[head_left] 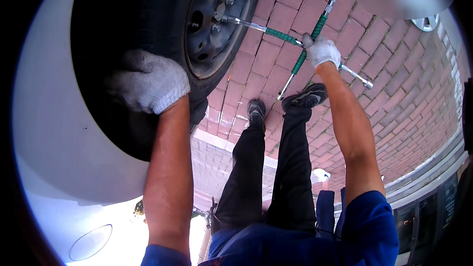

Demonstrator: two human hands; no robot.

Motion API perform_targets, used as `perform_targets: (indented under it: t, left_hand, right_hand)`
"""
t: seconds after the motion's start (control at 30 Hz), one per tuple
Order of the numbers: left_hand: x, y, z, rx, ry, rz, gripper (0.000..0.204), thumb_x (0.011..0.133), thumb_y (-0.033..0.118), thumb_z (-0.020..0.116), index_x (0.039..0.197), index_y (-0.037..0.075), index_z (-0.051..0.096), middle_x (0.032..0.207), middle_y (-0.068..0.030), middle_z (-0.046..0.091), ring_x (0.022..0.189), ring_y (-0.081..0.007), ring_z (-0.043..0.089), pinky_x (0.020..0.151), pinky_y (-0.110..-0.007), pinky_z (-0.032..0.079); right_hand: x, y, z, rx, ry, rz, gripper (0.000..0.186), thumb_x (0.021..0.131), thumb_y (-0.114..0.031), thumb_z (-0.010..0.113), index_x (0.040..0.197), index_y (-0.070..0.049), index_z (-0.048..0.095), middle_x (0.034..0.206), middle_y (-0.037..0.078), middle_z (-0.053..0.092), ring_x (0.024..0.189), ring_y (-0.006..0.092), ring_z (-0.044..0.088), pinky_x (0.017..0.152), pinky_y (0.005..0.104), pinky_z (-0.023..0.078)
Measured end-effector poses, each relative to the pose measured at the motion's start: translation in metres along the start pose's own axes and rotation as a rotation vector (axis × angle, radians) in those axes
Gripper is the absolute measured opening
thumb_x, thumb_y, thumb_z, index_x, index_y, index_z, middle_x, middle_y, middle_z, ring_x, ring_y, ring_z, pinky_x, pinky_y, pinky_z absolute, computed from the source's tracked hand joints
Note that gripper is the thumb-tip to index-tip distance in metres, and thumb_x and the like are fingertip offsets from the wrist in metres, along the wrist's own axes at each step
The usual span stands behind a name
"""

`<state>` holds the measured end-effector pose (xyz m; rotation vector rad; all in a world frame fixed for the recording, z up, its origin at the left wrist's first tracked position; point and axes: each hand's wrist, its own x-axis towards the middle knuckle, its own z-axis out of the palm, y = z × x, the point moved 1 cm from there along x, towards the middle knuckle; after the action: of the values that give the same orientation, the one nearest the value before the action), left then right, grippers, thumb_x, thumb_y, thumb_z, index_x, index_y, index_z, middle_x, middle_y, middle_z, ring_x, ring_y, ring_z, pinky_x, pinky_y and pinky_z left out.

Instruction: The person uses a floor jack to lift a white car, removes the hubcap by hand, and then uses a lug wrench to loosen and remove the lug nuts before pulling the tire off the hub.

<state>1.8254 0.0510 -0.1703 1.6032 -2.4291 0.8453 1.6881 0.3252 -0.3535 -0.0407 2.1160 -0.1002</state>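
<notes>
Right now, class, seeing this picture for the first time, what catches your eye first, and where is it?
The four-armed, green-wrapped wrench stands out at upper centre, one end at the steel wheel, the gloved right hand gripping near its crossing. Left of it, the gloved left hand is at the dark tyre, beside the pale car body.
</notes>
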Motion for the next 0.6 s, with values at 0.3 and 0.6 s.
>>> perform_targets:
  t: [0.3,0.6]
  left_hand:
    - [-0.004,-0.005,0.006,-0.122,0.131,0.089,0.048,0.1,0.025,0.051,0.131,-0.01,0.046,0.122,-0.0344,0.054,0.106,-0.0414,0.062,0.089,-0.044,0.056]
    - [-0.011,0.004,-0.001,-0.009,0.157,0.079,0.042,0.097,0.022,0.053,0.122,-0.011,0.051,0.113,-0.0362,0.056,0.095,-0.0431,0.064,0.087,-0.045,0.056]
  right_hand:
    - [0.053,0.012,0.007,0.001,-0.122,-0.122,0.064,0.092,-0.058,0.044,0.115,-0.004,0.069,0.12,0.026,0.066,0.116,0.04,0.062,0.099,0.0476,0.047]
    - [0.007,0.009,0.043,0.168,0.146,-0.045,0.061,0.092,-0.065,0.045,0.102,-0.01,0.07,0.102,0.025,0.07,0.101,0.0435,0.065,0.088,0.0529,0.05]
